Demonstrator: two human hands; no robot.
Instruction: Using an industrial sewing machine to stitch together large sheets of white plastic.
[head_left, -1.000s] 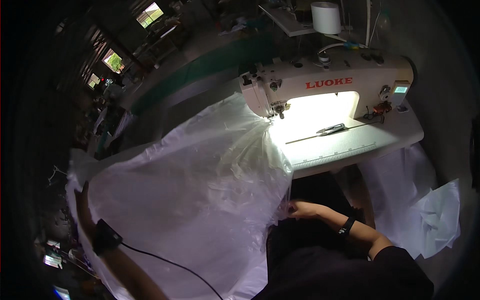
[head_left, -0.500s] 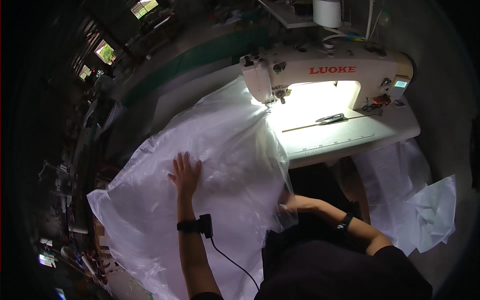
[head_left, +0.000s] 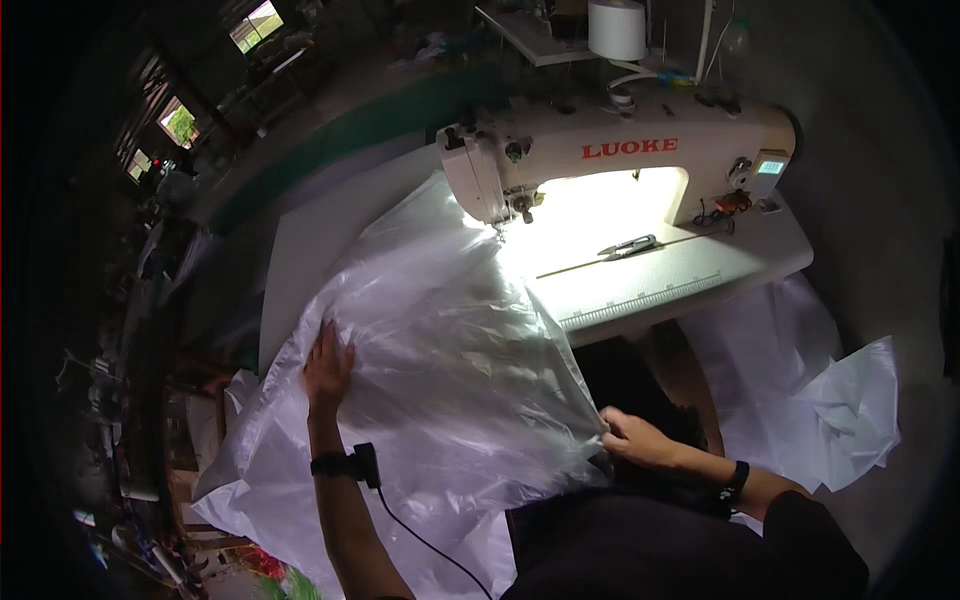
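1. Lays the left hand [head_left: 328, 372] palm down on a large, cloudy white plastic sheet [head_left: 440, 340], close to its left edge. Holds that hand wide and flat, pointing the fingers away from the body.
2. Pinches the right edge of the same sheet with the right hand [head_left: 637, 438], with thumb and fingers closed on a narrow bit of it. Cannot tell exactly how much plastic lies inside that pinch.
3. Has the sheet spread between both hands, wrinkled and shiny, running up to the needle area [head_left: 502, 234] of a white sewing machine [head_left: 620, 130] and down toward the lap. Cannot tell whether it is clamped there.
4. Has a pair of snips [head_left: 628, 247] lying on the brightly lit machine bed [head_left: 700, 262], well apart from both hands, between the needle area and a small lit screen [head_left: 770, 167].
5. Wears a black strap with a box [head_left: 345, 463] on the left wrist, trailing a cable [head_left: 420, 535], and a dark band [head_left: 737, 480] on the right.
6. Has a second white sheet [head_left: 850, 410] hanging crumpled to the right, below the machine, and a white thread cone [head_left: 617, 30] standing behind it.
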